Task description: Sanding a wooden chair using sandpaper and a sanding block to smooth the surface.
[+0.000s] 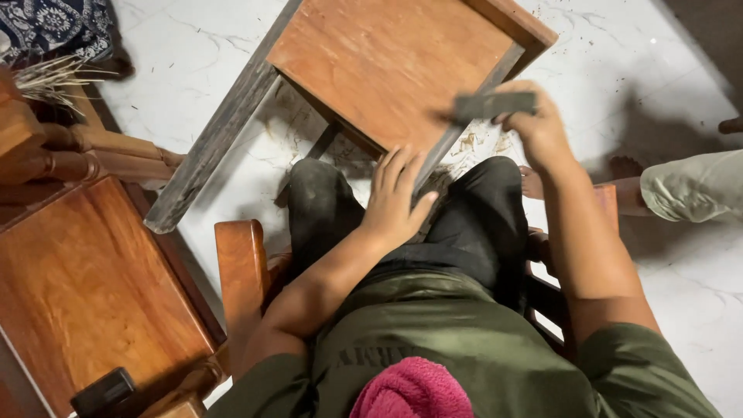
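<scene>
Wooden panel [387, 66]: framed, tilted, propped against seated person's knees above white floor [681, 294]. Left hand [395, 197]: flat, fingers spread, pressing panel's lower edge. Right hand [538, 128]: grip closed around dark sanding block [491, 104], laid on panel's right rail. Wooden chair [85, 286]: left.

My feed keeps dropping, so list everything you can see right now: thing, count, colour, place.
wooden stool: one, reddish-brown panel with grey weathered legs, tipped against the knees, top centre
sanding block: one, dark grey, on the stool's right edge
wooden chair: one, orange-brown, under the person
wooden furniture: reddish-brown, left side
dark box: one, black, bottom left
dry straw bundle: one, pale, top left
patterned cloth: one, blue and white, top left
floor: white marble with wood dust
another person's leg: pale trousers, bare foot, right
pink cloth: one, bottom centre
left hand: flat on the stool
right hand: gripping the sanding block
</scene>
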